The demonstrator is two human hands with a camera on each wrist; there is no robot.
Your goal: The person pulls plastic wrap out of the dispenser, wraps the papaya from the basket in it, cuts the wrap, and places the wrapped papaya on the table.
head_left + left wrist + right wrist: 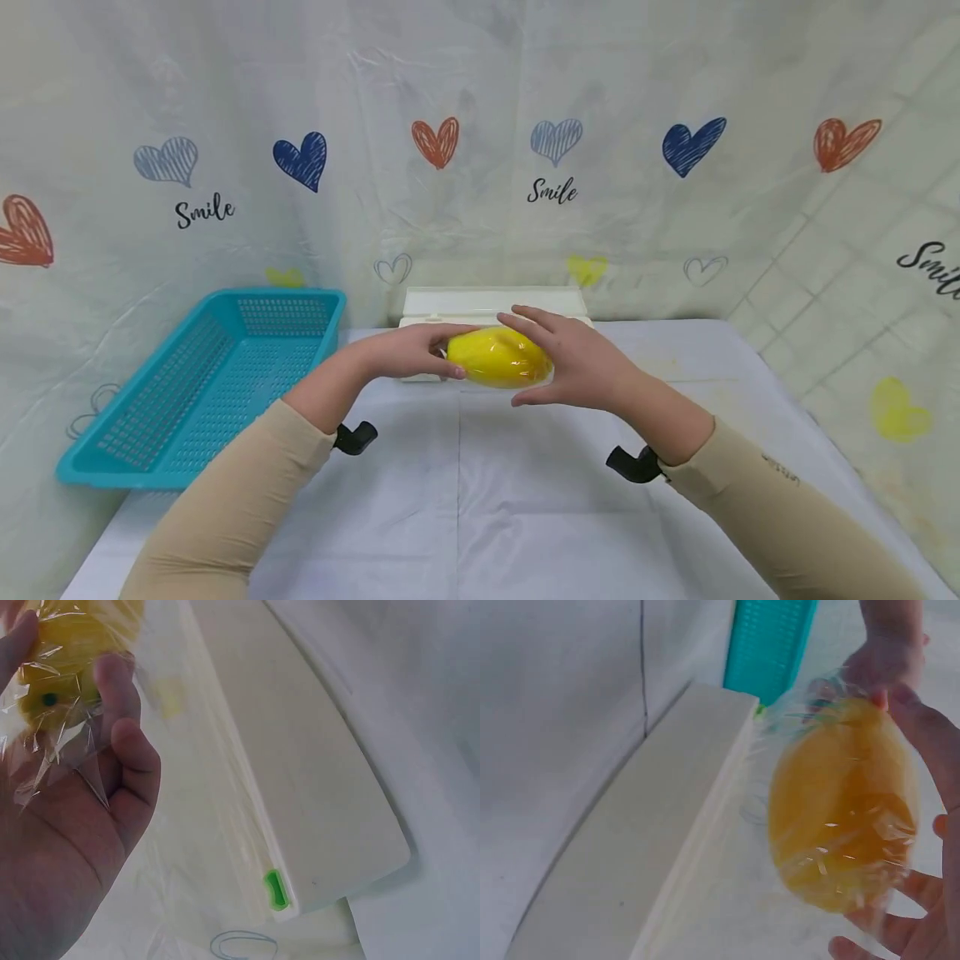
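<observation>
A yellow oval fruit [498, 357], its exact kind unclear, is held above the table in clear plastic film. My left hand [408, 350] grips its left end between thumb and fingers; in the left wrist view, loose film [64, 761] lies across the palm. Around the fruit's right end, my right hand [581, 360] has its fingers spread and the thumb apart below. The right wrist view shows film wrinkled over the fruit [840, 810] close to the right fingers. Behind both hands is a long white box [491, 300], with a green slider [276, 890] at one end.
A turquoise plastic basket [198, 482] stands at the left of the table. White cloth [525, 500] covers the table. Behind it hangs a pale curtain [480, 75] printed with hearts and the word Smile. A black wrist mount [633, 465] sticks out at the right cuff.
</observation>
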